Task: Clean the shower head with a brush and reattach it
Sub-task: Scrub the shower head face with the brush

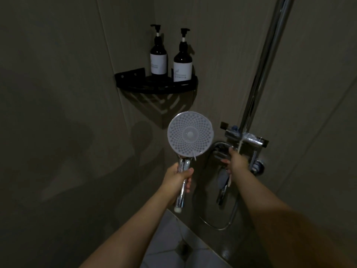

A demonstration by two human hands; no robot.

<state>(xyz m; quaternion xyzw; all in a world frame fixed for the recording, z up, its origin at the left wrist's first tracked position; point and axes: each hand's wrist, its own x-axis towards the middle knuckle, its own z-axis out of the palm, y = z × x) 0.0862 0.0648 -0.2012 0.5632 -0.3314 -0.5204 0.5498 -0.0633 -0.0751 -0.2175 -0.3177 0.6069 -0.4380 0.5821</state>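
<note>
The shower head has a round grey face full of nozzle holes, turned toward me, and a chrome handle. My left hand grips that handle; its lower end is bare, with no hose on it. My right hand is at the chrome mixer valve on the wall, fingers toward the lever. A thin pale brush runs through this hand, with its ends showing above and below the fist. The chrome hose hangs in a loop under the valve.
A chrome riser pipe climbs the right wall from a bracket. A black corner shelf carries two dark pump bottles. Pale floor tiles show below. The room is dim.
</note>
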